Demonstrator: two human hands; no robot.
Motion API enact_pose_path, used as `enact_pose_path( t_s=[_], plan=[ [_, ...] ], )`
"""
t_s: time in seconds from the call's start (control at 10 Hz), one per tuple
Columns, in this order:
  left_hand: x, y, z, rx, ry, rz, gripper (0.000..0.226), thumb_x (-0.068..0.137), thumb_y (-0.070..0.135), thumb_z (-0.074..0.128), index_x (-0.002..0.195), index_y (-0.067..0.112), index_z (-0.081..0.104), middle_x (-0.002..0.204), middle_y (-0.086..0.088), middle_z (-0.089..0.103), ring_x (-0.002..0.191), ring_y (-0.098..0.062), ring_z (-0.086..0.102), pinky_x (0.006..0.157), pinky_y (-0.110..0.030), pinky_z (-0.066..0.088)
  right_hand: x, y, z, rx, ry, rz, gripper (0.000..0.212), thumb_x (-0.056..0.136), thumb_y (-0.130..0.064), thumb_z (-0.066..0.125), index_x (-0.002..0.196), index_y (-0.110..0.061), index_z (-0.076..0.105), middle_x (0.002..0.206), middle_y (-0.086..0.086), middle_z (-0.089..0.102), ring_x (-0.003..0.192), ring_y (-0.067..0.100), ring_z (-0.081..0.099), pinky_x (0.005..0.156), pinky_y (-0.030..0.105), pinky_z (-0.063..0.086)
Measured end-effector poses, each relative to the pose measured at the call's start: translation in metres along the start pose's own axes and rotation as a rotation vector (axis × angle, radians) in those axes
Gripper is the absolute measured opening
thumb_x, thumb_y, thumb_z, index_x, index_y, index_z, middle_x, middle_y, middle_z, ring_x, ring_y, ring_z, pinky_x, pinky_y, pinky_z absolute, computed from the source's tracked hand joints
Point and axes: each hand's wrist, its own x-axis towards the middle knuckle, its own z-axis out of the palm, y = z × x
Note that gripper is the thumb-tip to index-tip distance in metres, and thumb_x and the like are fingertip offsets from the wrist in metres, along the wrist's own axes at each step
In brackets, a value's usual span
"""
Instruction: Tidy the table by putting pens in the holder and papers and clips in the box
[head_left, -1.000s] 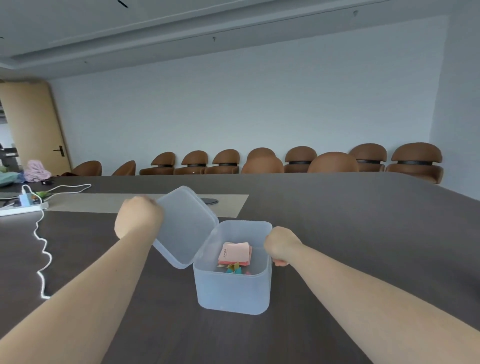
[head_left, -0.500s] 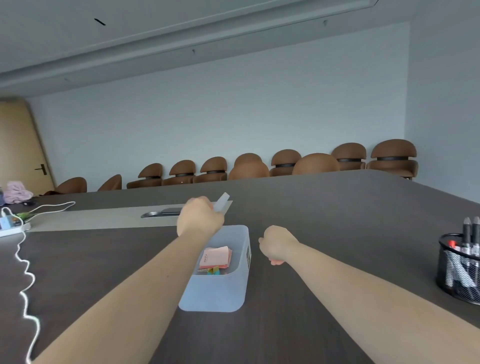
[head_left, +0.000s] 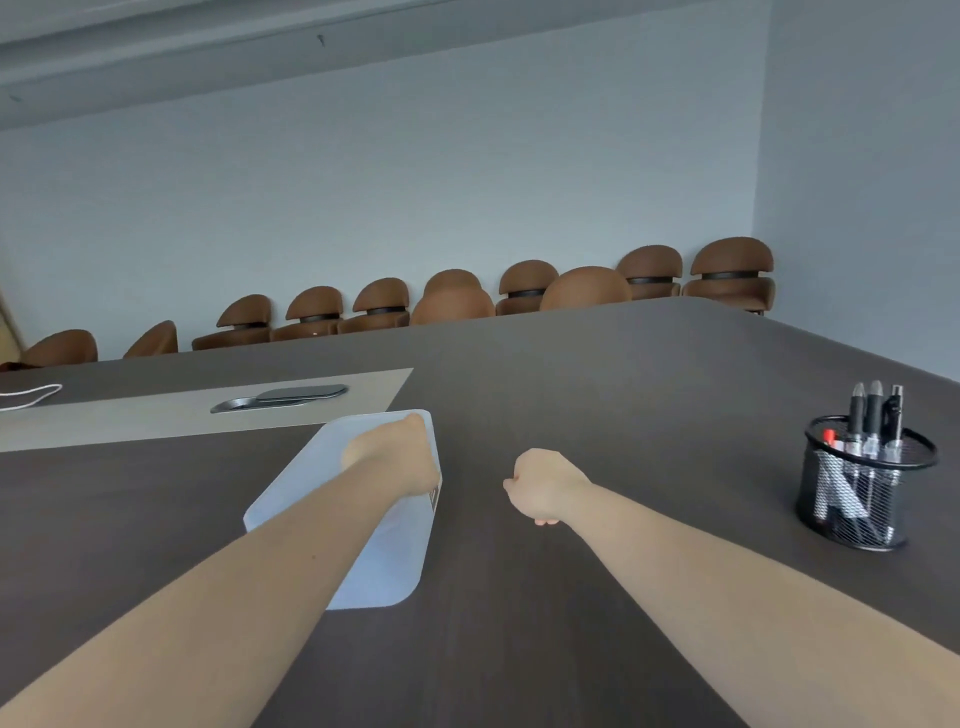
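Observation:
A translucent plastic box (head_left: 387, 561) stands on the dark table in front of me, and its lid (head_left: 322, 462) now lies flat over the top. My left hand (head_left: 395, 454) rests on the lid near its far right edge, fingers curled down on it. The papers and clips inside are hidden under the lid. To the right of the box, my right hand (head_left: 543, 486) is a loose fist just above the table, apart from the box and holding nothing. A black mesh pen holder (head_left: 857, 486) with several pens stands at the far right.
A grey inlay strip with a metal cable hatch (head_left: 280, 397) runs across the table behind the box. A white cable (head_left: 28, 395) lies at the far left. Brown chairs (head_left: 452, 301) line the far wall. The table's edge slopes down on the right.
My left hand has swung the lid from upright down onto the box, covering the papers. My right hand has let go of the box's rim and drifted right. The view has turned right.

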Motion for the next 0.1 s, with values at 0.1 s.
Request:
enact_pose_path(
  t_s=[0.1],
  plan=[
    [0.0034,0.0272,-0.0029,-0.116,0.095,0.017,0.02,0.094,0.029,0.045,0.106,0.013,0.049,0.093,-0.003,0.061,0.091,-0.027,0.058,0.07,-0.03,0.043,0.0077,0.0146,-0.0067,0.029,0.019,0.022,0.038,0.093,-0.023,0.039,0.057,-0.012,0.045,0.053,0.005,0.056,0.046,0.021,0.053,0.071,0.028,0.05]
  ],
)
